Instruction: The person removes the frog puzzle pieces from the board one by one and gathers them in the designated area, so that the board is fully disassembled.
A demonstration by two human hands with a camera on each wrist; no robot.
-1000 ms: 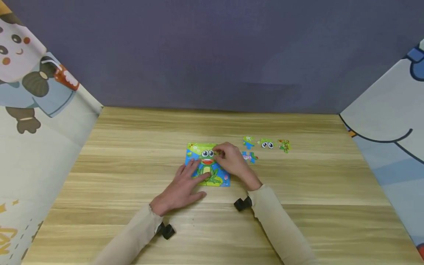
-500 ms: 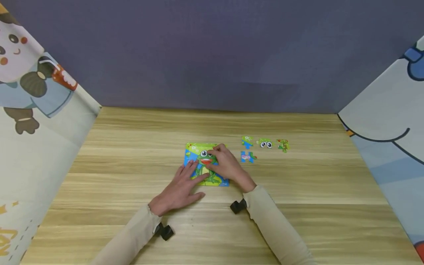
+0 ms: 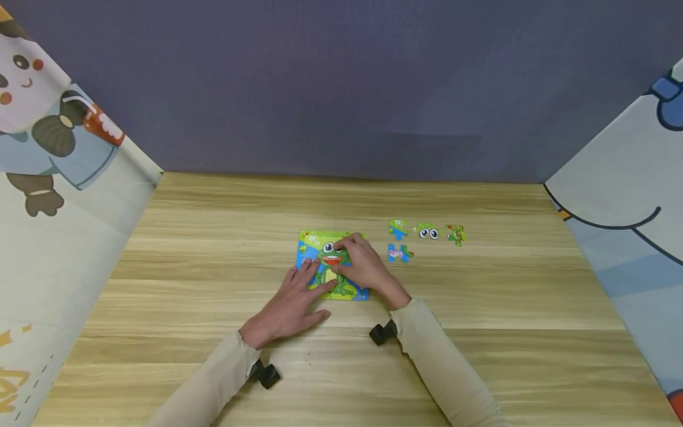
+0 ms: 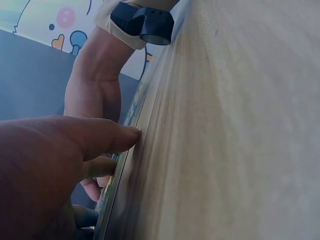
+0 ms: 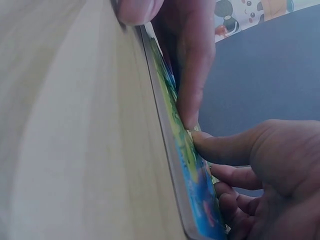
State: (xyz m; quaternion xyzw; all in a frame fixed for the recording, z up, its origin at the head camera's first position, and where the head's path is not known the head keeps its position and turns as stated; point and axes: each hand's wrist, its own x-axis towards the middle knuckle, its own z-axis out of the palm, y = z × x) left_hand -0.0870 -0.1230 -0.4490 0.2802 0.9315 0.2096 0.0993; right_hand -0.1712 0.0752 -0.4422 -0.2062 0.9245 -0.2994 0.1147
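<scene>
A frog jigsaw puzzle (image 3: 312, 240) in green and blue lies flat on the wooden table, as a thin board in the right wrist view. My left hand (image 3: 288, 308) rests over its lower left part, fingers spread and straight; its thumb (image 4: 112, 136) reaches past the near edge. From the right, my right hand (image 3: 368, 267) bends over the frog's face. Its index finger covers one frog eye, and its thumb (image 5: 220, 146) touches the surface below. The curled fingers grip at a puzzle piece there, whose outline they largely hide.
Right of the board lie several loose pieces: a flowered piece (image 3: 398, 228), one with two eyes (image 3: 428, 233), one with red and brown print (image 3: 456, 234), and a blue and pink one (image 3: 399, 253). A dark wall (image 3: 341, 89) rises behind the table (image 3: 213, 237).
The right hand has moved slightly left, from beside the frog's face onto it, its index finger now over one eye. The left hand stays on the puzzle.
</scene>
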